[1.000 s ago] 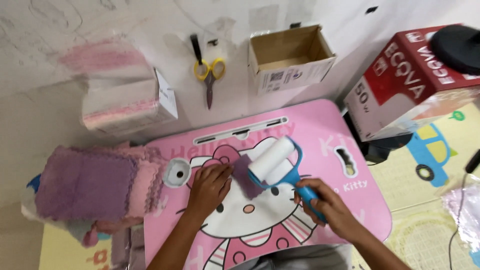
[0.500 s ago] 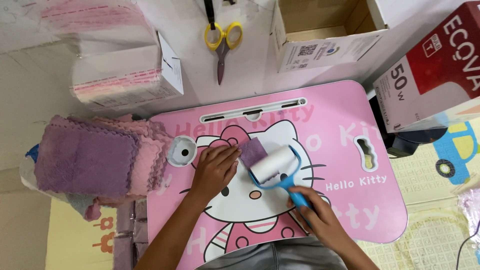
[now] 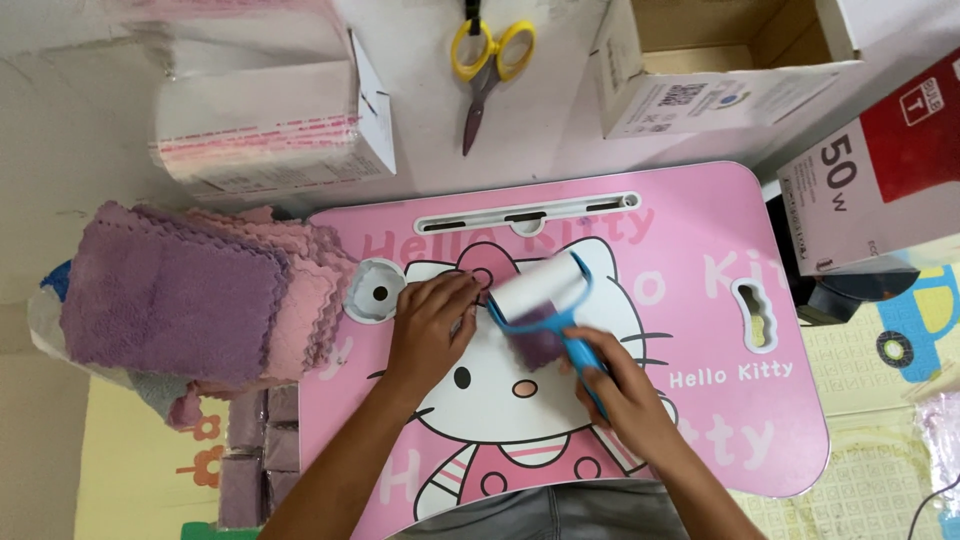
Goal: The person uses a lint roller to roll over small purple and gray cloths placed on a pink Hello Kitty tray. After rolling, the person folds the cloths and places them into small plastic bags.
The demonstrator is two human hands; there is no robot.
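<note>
A small purple cloth [image 3: 537,338] lies flat on the pink lap table [image 3: 700,240]. My left hand [image 3: 430,320] presses down beside the cloth's left edge, fingers spread on the tabletop. My right hand [image 3: 620,385] grips the blue handle of a lint roller [image 3: 538,285], whose white roll rests at the far edge of the cloth, partly over it. The blue frame of the roller covers part of the cloth.
A stack of purple and pink cloths [image 3: 190,295] sits left of the table. Beyond it are a white box of bagged items [image 3: 265,120], yellow-handled scissors [image 3: 485,60], an open cardboard box [image 3: 720,60] and a red and white carton [image 3: 880,170] at right.
The lint roller has moved away from me across the purple cloth, now past its far edge. My left hand stays by the cloth. The camera has tilted down and closer.
</note>
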